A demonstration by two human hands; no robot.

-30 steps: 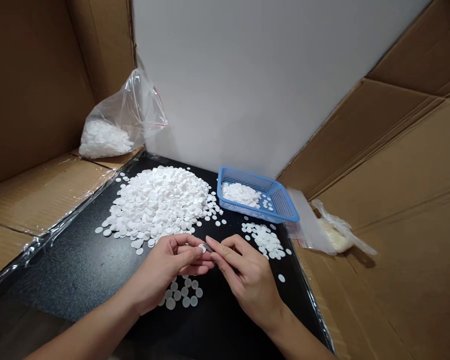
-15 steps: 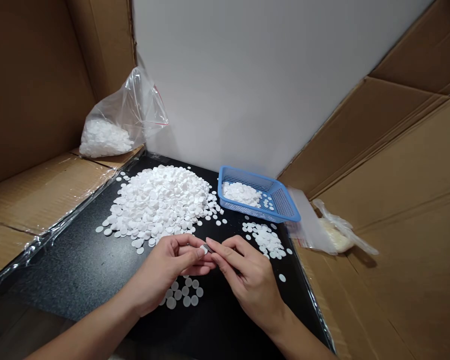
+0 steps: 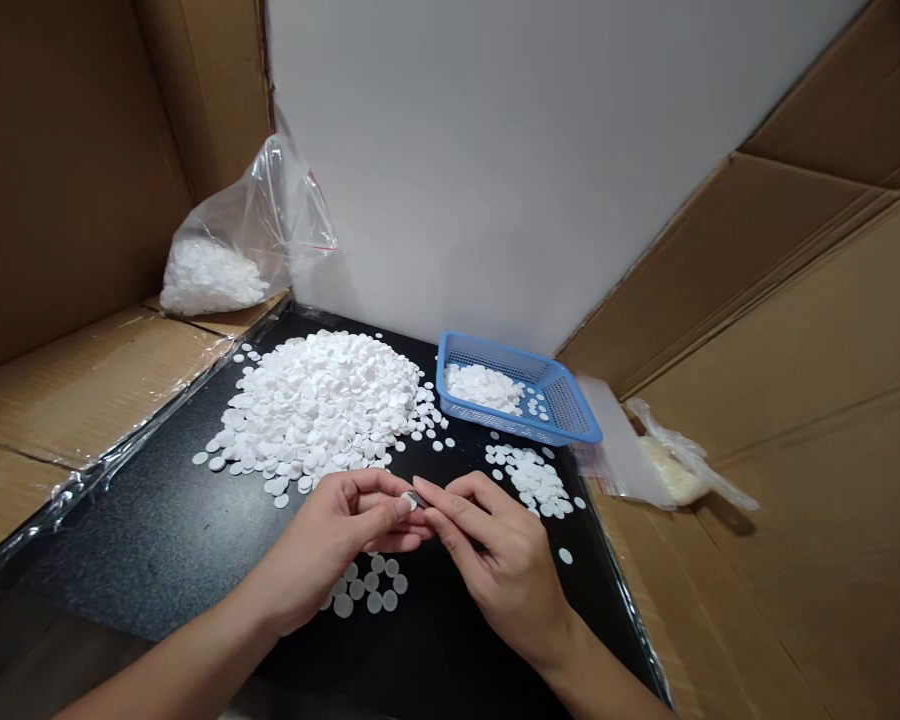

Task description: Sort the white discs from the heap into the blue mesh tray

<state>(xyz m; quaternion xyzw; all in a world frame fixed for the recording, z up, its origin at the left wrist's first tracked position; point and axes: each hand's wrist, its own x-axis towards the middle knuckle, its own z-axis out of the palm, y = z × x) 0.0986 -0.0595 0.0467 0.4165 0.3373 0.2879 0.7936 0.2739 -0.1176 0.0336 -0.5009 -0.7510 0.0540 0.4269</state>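
Between thumb and fingers my left hand point(image 3: 352, 515) pinches a small white disc point(image 3: 409, 499). My right hand point(image 3: 487, 540) pinches a small dark, thin piece point(image 3: 421, 499), held against the disc. The fingertips of both hands almost meet over the black table. Behind my left hand rises a large heap of white discs point(image 3: 330, 400). Several greyish translucent discs point(image 3: 375, 602) lie flat below my left hand. A smaller group of white discs point(image 3: 536, 480) is spread just behind my right hand.
A blue mesh basket point(image 3: 521, 428) holding white discs stands at the back right. On the left cardboard sits a clear bag point(image 3: 214, 275) of white pieces. Another plastic bag point(image 3: 679, 470) lies at the right edge. A grey panel point(image 3: 495, 170) stands behind.
The dark piece at my fingertips has tilted slightly and looks thinner. Both hands have otherwise stayed in nearly the same place.
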